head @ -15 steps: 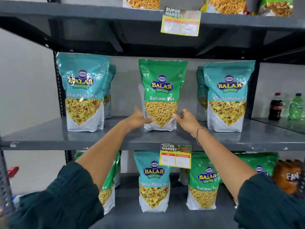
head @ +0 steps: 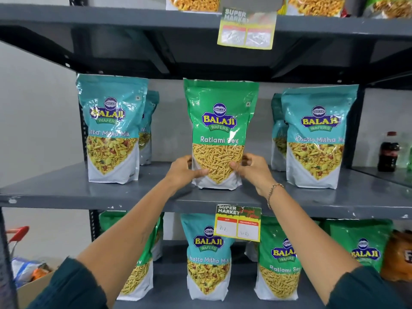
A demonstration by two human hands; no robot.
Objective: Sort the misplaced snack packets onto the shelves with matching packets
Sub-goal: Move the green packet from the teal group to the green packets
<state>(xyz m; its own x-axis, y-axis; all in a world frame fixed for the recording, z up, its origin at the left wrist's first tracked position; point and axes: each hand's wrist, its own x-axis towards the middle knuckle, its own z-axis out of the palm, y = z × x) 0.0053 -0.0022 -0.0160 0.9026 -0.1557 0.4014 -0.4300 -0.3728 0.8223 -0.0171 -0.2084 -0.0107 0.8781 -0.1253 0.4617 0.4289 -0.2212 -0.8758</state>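
Note:
A green Ratlami Sev packet (head: 219,121) stands upright in the middle of the grey middle shelf (head: 66,188), between teal Khatta Mitha Mix packets on the left (head: 111,128) and right (head: 316,134). My left hand (head: 181,171) grips its lower left side and my right hand (head: 252,169) grips its lower right side, thumbs on the front. On the lower shelf a teal Khatta Mitha Mix packet (head: 207,257) stands among green Ratlami Sev packets (head: 278,262).
A price tag (head: 238,223) hangs from the middle shelf's front edge, another tag (head: 246,30) from the top shelf. Drink bottles (head: 388,151) stand at the right. A cardboard box (head: 29,288) with packets sits low left. An orange packet (head: 399,255) is at the lower right.
Both hands have closed onto the sides of the green Ratlami Sev packet. The view has moved closer to the shelf.

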